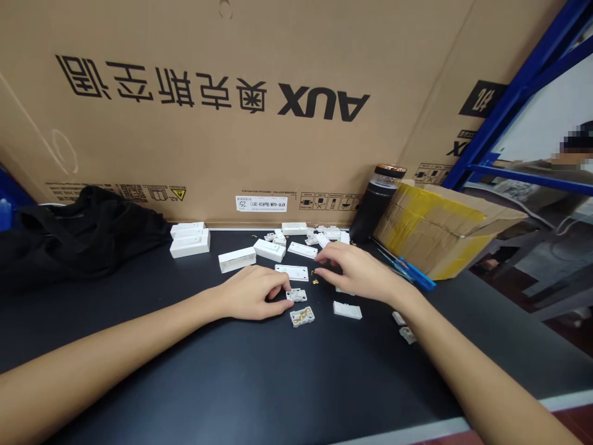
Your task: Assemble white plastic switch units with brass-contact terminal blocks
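My left hand [254, 293] has its thumb and index finger closed on the left edge of a small white plastic part [297, 296] on the table. Just in front of that lies a similar white part [302, 317] with brass contacts inside it. My right hand [352, 272] hovers over the table, thumb and index finger apart. Small brass pieces [315, 282] lie by its thumb tip. Beyond the fingers are a flat white cover plate [291, 272] and another cover plate [302, 250]. A white block [347, 310] rests below my right hand.
White housings [189, 243] are stacked at left beside black cloth [88, 238]. More white parts lie along the back. A black bottle [377, 204], an open cardboard box [445, 228] and a blue-handled tool [417, 273] stand or lie at right. A large carton [208, 148] walls off the back.
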Demonstrator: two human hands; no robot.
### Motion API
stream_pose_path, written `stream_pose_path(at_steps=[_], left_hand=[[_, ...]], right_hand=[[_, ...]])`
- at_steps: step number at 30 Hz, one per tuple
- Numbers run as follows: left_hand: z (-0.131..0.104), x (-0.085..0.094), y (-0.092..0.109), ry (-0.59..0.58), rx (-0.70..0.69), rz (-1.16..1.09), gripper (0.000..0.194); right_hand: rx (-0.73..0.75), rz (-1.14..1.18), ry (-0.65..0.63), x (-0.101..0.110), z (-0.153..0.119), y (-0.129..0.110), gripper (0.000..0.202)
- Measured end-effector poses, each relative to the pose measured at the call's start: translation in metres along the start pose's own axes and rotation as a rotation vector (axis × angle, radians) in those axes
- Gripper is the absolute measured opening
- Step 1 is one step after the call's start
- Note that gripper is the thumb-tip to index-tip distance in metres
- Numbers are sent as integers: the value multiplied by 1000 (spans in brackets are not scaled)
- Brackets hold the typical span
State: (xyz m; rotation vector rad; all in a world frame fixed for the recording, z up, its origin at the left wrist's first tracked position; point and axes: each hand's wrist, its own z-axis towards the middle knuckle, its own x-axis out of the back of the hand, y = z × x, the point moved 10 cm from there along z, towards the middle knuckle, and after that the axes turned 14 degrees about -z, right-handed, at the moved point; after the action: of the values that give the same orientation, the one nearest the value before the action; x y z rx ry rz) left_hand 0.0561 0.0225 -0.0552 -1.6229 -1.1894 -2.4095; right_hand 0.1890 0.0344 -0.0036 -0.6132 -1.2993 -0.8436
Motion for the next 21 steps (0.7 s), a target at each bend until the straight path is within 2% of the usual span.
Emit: stream_pose_path(at_steps=[4, 11, 17, 21], left_hand=[[0, 1, 0, 5, -7, -15, 22], [0, 1, 2, -8, -14, -18, 24], [-1, 0, -1, -7, -20, -20, 25], [-2, 0, -1, 0, -41, -18, 24]], right_hand=[[68, -27, -6, -6, 4, -15, 23], [40, -26, -59, -11, 4, 4, 22], [104, -7, -83, -21, 5, -5, 18], [97, -17, -35, -16, 6, -7, 17]])
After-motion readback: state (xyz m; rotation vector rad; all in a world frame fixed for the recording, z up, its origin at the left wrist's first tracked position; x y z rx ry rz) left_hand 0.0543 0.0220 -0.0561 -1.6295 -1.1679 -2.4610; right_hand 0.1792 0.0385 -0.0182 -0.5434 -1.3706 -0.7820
